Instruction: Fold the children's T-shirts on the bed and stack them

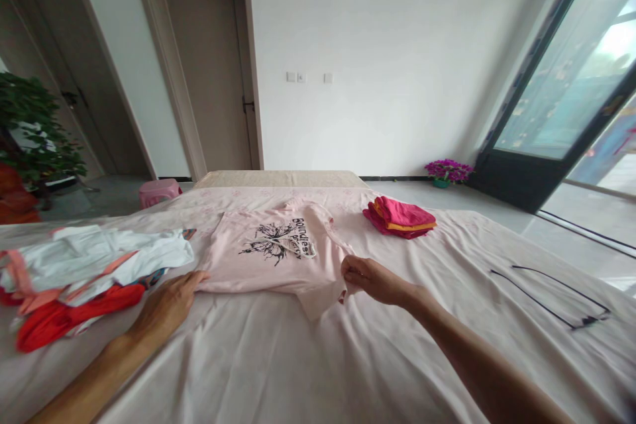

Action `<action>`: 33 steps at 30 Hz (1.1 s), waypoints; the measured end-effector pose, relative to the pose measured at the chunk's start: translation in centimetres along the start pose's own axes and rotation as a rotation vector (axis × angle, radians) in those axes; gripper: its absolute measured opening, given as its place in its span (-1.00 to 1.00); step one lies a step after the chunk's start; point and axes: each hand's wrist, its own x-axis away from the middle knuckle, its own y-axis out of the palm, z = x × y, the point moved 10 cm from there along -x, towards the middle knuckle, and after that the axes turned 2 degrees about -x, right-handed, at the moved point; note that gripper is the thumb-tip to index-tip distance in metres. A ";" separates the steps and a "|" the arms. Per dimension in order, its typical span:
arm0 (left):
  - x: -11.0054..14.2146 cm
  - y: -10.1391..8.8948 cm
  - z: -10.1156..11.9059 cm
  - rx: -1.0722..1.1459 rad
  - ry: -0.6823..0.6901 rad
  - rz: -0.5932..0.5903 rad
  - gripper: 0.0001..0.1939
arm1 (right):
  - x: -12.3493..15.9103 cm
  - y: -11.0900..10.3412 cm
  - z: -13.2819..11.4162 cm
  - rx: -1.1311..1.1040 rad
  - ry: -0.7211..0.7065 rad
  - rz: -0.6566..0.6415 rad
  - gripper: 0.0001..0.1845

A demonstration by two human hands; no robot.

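Note:
A pale pink T-shirt point(263, 271) with a black butterfly print and lettering lies spread sideways on the cloth-covered surface, its neckline toward the right. At its near left corner, the hem, my left hand point(169, 301) has its fingertips closed on the fabric. My right hand point(365, 276) pinches the shirt near the shoulder on the right, with the fingers curled together. One short sleeve hangs toward me between the hands. A thin pale cord or strip lies across the print.
Left of the shirt is a loose heap of white and red clothes point(99, 265). Folded red and orange cloths point(400, 215) sit beyond my right hand. Eyeglasses point(586, 321) rest on the bedsheet point(238, 371) at right. A pink stool point(159, 192) and potted flowers point(447, 172) stand on the floor.

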 end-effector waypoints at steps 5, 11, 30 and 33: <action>0.4 -1.6 1.5 -0.064 0.190 0.108 -0.45 | -0.8 0.3 0.5 -0.296 0.103 -0.227 -0.74; 1.7 -2.7 3.3 -0.092 0.348 0.136 -0.64 | -2.6 3.2 3.5 -0.448 0.150 -0.232 -0.67; 0.3 -2.9 3.7 0.113 0.277 0.012 -0.74 | -4.5 0.5 11.9 -0.499 0.567 0.274 -0.60; 1.4 -1.8 4.8 0.079 0.344 -0.089 -0.73 | -4.4 1.0 11.2 -0.532 0.578 0.188 -0.55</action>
